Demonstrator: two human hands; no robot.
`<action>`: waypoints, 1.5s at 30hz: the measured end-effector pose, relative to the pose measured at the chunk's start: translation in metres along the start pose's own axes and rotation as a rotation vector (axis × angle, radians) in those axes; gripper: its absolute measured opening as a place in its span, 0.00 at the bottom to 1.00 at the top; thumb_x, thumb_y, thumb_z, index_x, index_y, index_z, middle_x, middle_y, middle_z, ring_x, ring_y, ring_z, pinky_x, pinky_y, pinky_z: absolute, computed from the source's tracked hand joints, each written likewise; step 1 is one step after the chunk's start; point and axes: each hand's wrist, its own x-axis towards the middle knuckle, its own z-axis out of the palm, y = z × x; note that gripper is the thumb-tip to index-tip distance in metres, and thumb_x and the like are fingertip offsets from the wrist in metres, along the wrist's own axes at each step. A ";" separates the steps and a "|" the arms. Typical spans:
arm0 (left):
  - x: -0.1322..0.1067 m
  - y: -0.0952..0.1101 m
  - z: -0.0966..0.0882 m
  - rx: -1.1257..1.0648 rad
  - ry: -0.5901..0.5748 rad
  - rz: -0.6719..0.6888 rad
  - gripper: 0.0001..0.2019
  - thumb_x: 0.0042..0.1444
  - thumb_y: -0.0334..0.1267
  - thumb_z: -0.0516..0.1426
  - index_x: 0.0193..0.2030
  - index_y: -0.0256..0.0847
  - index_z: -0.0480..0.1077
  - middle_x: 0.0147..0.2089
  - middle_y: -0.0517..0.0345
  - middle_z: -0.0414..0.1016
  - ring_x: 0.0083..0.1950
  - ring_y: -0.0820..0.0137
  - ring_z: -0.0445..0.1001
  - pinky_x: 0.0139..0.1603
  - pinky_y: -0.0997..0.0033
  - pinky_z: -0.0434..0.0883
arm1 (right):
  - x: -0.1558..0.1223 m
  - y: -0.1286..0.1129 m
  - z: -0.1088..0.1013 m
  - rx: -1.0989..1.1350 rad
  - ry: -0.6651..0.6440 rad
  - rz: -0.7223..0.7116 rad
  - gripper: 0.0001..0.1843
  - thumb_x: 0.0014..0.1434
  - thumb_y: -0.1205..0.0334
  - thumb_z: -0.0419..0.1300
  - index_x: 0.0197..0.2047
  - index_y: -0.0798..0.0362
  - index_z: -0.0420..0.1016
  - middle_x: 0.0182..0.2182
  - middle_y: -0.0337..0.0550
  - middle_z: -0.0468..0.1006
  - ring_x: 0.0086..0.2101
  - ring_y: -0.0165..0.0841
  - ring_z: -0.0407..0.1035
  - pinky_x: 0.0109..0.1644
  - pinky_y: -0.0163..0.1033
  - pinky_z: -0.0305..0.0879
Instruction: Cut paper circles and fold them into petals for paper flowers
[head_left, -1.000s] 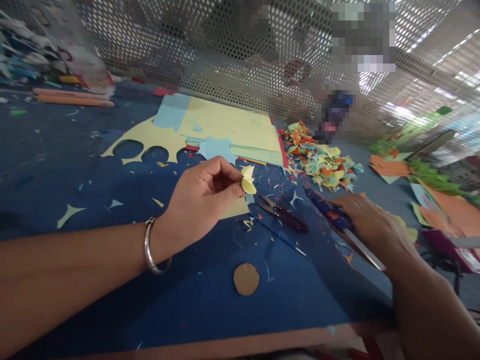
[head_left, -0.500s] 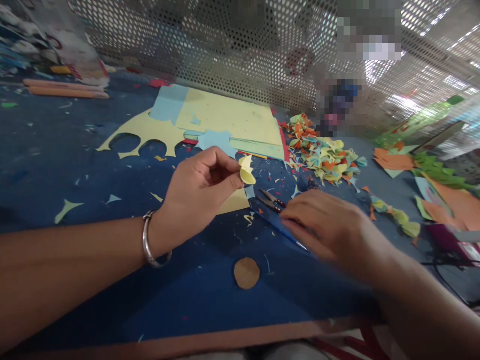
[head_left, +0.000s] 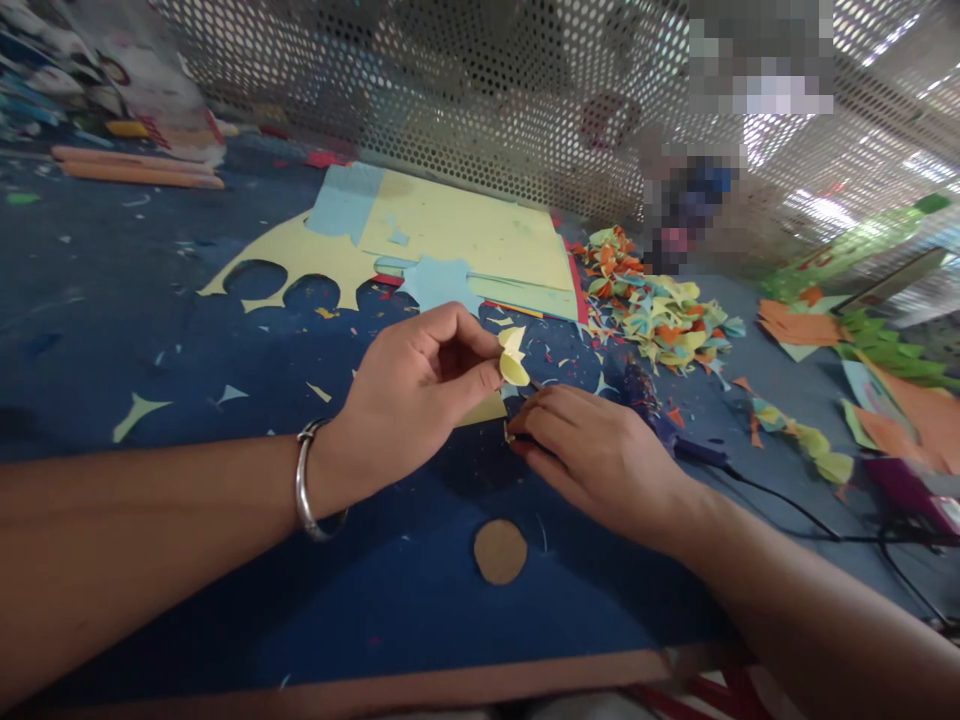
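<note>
My left hand (head_left: 424, 400), with a silver bangle at its wrist, pinches a small folded yellow paper petal (head_left: 514, 358) between thumb and fingertips, above the table. Close by on the right, my right hand (head_left: 585, 455) is low over the blue tabletop with curled fingers. A thin dark tip shows just past its knuckles, and a small pale bit shows at its fingertips; what the fingers hold is mostly hidden. A round brown cardboard disc (head_left: 500, 552) lies in front of both hands. Beyond my right hand rests a dark blue glue gun (head_left: 660, 420) with a cable.
Yellow and blue paper sheets (head_left: 480, 215) and a cut-out yellow sheet (head_left: 315, 265) lie at the back. A pile of folded paper pieces (head_left: 667, 310) sits behind right. Orange paper (head_left: 802, 325), a green bottle (head_left: 847, 250) and glue sticks (head_left: 139, 168) are near the sides. A perforated metal panel (head_left: 420, 90) stands behind.
My right hand has moved left, over the place where small scissors and a blue pen lay, uncovering the glue gun. My left hand, still pinching the petal, has shifted slightly right.
</note>
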 end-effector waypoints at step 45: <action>-0.003 0.012 0.003 0.372 -0.348 0.055 0.05 0.51 0.28 0.58 0.32 0.41 0.73 0.30 0.65 0.77 0.30 0.75 0.74 0.33 0.76 0.68 | -0.016 0.002 -0.022 0.049 0.113 0.081 0.09 0.70 0.67 0.55 0.43 0.55 0.76 0.40 0.50 0.81 0.42 0.39 0.75 0.46 0.44 0.73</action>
